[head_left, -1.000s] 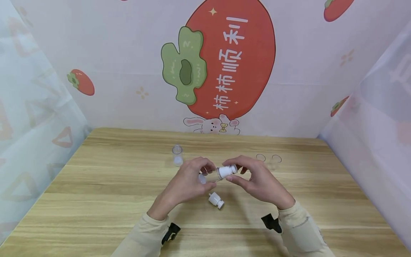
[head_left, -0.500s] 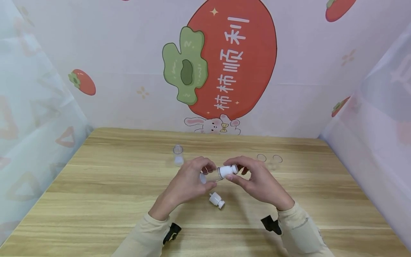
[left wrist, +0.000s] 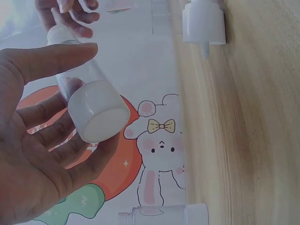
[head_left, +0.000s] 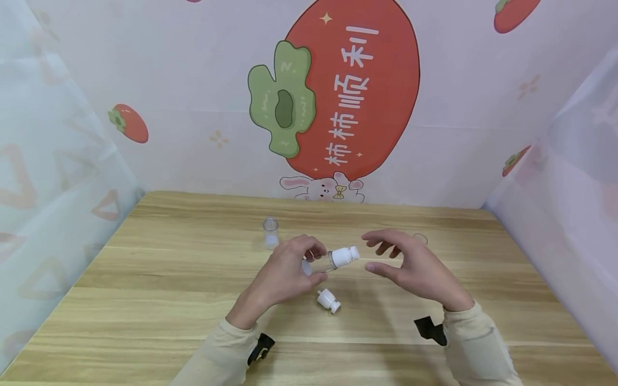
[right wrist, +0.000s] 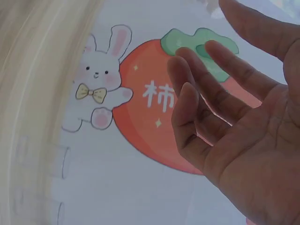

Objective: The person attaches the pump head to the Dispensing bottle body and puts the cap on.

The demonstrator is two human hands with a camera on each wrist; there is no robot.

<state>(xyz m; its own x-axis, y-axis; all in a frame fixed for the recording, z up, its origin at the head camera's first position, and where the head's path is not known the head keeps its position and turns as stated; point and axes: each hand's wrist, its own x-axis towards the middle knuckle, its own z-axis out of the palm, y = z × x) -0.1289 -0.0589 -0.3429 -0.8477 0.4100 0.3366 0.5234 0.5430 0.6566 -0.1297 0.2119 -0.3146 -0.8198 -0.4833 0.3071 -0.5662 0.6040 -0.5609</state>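
My left hand grips a small clear bottle with a white base, tilted above the table. A white pump top sits on the bottle's far end and points right. My right hand is off to the right, apart from the pump top, with its thumb and fingers spread and nothing between them. In the right wrist view its palm shows bare. Below the held bottle a second white pump top lies on its side on the table.
Another clear bottle with a whitish base stands behind the left hand. Two clear cylinders show at the table's right; my right hand partly hides them in the head view. A printed cloth walls the table's back and sides.
My right hand has let go of the pump top and moved right, its fingers opening. My left hand keeps its grip on the bottle in about the same place.
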